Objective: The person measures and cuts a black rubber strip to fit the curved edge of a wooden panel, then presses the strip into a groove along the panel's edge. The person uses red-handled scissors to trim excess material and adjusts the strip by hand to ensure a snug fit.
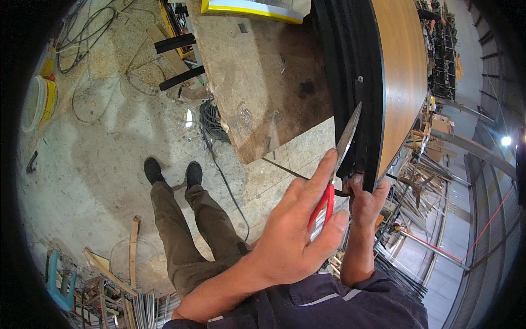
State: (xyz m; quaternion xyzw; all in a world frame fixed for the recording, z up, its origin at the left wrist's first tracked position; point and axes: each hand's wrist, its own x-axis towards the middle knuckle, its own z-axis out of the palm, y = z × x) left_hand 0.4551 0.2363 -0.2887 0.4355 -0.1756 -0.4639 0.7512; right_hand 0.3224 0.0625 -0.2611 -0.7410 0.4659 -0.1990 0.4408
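My left hand [298, 233] is closed around the red handles of a pair of scissors [344, 143]. Its index finger lies stretched along them. The blades look nearly closed and slant up over the black edge strip [359, 112] of a wood-grain panel [404, 82]. My right hand [368, 200] is wrapped round the near end of that black edge; part of its fingers is hidden behind the strip. A thin black cord-like strip [287, 169] runs from below the worn board to the fingers of my right hand. Whether it is pinched there I cannot tell.
A stained board [263, 82] lies left of the panel, with a yellow-edged item [252, 10] on its far end. Coiled black cable [213, 120] trails over the floor by my feet. A bucket [39, 104] stands far left; long metal profiles [402, 268] lie right.
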